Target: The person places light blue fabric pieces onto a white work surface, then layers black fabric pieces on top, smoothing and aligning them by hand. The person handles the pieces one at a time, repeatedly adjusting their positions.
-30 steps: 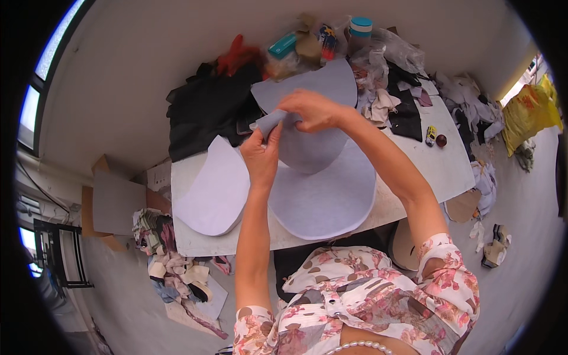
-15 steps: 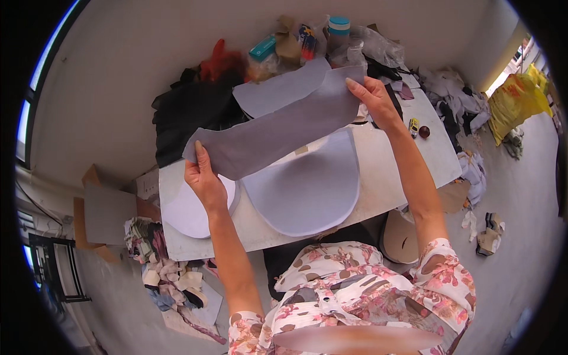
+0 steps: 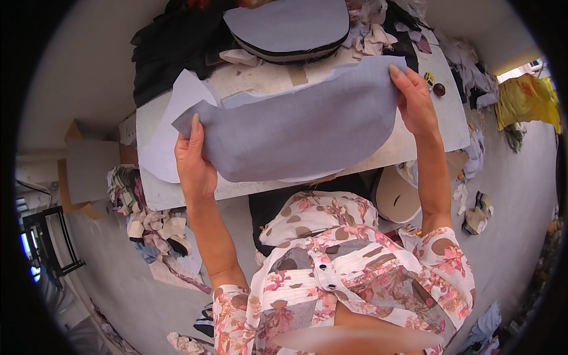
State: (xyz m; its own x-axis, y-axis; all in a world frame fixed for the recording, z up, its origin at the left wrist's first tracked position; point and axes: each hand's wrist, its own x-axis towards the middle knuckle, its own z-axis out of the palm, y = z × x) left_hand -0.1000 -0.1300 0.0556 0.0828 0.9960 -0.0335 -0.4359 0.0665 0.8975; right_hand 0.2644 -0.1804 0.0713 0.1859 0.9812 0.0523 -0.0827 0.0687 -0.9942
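A grey-blue fabric panel (image 3: pixel 296 130) with a curved lower edge is stretched out in the air above the table. My left hand (image 3: pixel 196 167) pinches its left corner with the thumb on top. At the upper right corner, my right hand (image 3: pixel 416 106) grips it the same way. Beneath the panel, pale pieces on the table are mostly hidden; a light edge (image 3: pixel 310 178) shows below it. A white rounded sheet (image 3: pixel 160 142) lies beside my left hand. Farther back sits a stack of half-round grey pieces (image 3: pixel 290 26) with a dark layer under the top.
The white table (image 3: pixel 349 168) reaches close to my lap. Black cloth (image 3: pixel 168 56) covers its far left. A toy car (image 3: pixel 429 78) and a dark ball (image 3: pixel 439 89) lie at the right. Scraps (image 3: pixel 160 228), a cardboard box (image 3: pixel 92 171) and a yellow bag (image 3: pixel 525 103) surround the table.
The held panel has come nearer to me and hangs more level, now covering the grey piece on the table. Both hands keep their grip. The view has tilted down toward my lap.
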